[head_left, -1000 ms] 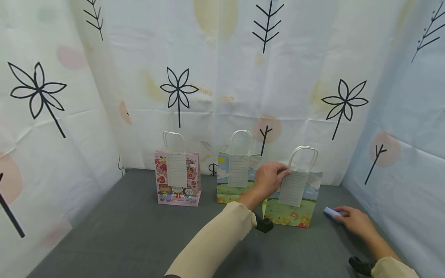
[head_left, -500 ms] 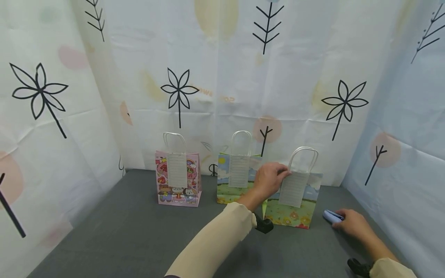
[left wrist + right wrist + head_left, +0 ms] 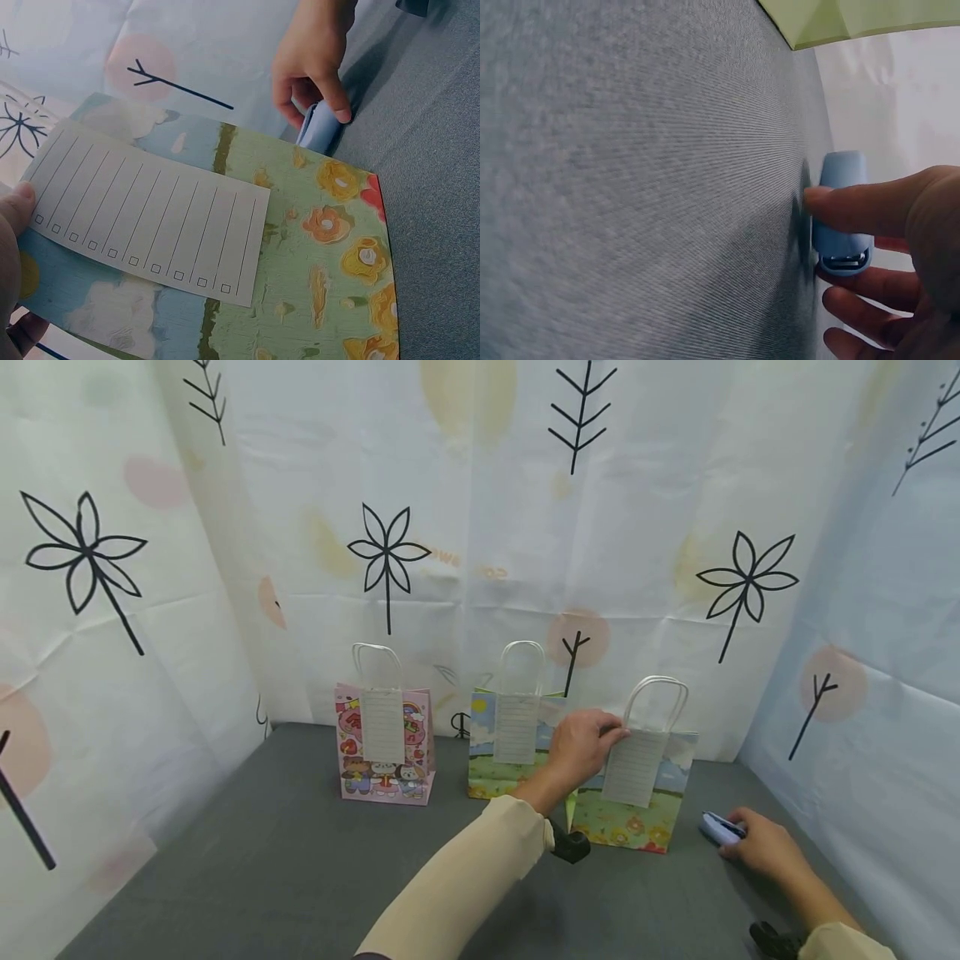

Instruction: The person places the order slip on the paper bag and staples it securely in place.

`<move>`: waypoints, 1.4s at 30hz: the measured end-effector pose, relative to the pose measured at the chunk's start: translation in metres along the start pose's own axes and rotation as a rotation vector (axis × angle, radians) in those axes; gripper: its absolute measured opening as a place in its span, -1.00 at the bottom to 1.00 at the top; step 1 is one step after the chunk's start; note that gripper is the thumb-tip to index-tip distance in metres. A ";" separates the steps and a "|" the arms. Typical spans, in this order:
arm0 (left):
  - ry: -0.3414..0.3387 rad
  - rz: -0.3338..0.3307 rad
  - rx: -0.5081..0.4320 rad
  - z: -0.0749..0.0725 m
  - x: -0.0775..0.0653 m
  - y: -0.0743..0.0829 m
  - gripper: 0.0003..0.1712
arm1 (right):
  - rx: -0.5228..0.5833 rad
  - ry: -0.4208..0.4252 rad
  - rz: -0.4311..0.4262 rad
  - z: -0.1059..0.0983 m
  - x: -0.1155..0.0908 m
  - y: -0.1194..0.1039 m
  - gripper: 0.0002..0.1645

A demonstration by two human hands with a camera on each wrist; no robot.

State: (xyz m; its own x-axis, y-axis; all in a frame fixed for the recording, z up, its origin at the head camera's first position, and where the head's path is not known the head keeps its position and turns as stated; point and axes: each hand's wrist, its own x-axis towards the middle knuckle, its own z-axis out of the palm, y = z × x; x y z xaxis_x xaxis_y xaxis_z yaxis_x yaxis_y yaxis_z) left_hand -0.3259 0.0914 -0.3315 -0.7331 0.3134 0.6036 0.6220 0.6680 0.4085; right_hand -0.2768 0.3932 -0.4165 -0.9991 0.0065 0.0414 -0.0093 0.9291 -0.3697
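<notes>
My left hand pinches the top edge of a paper gift bag and a lined checklist slip laid against its front. Printed with a flowery meadow and sky, the bag stands upright on the table with white handles up. In the left wrist view the slip shows ruled lines and a row of small boxes. To the right of the bag, my right hand holds a small light-blue stapler at the tabletop. Its thumb lies across the stapler in the right wrist view, fingers curled behind.
A pink cartoon gift bag stands at the left and a second meadow bag in the middle, each with a slip on its front. Patterned cloth walls the grey table at the back and sides.
The stapler has turned in my right hand, so its dark gap now shows. My left hand, the bag and the slip have stayed in place.
</notes>
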 end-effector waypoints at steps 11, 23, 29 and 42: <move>-0.009 0.011 0.003 0.001 0.001 -0.002 -0.76 | 0.175 0.107 0.060 0.004 -0.008 -0.001 -0.15; -0.029 -0.027 -0.030 -0.001 0.005 0.000 -0.77 | 0.314 0.276 0.070 0.002 -0.025 -0.016 -0.17; -0.050 -0.034 -0.037 -0.002 0.007 0.000 -0.77 | 0.354 0.349 0.108 0.001 -0.032 -0.028 -0.17; -0.124 -0.066 -0.075 -0.007 0.011 0.001 -0.76 | 0.556 0.581 0.104 -0.005 -0.040 -0.061 -0.29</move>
State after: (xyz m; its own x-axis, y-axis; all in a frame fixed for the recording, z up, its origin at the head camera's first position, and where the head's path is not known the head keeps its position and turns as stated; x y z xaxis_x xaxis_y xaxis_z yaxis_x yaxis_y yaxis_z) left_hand -0.3311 0.0912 -0.3197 -0.7987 0.3546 0.4862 0.5865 0.6392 0.4974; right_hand -0.2360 0.3379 -0.3906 -0.8167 0.4158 0.4001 -0.0887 0.5947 -0.7991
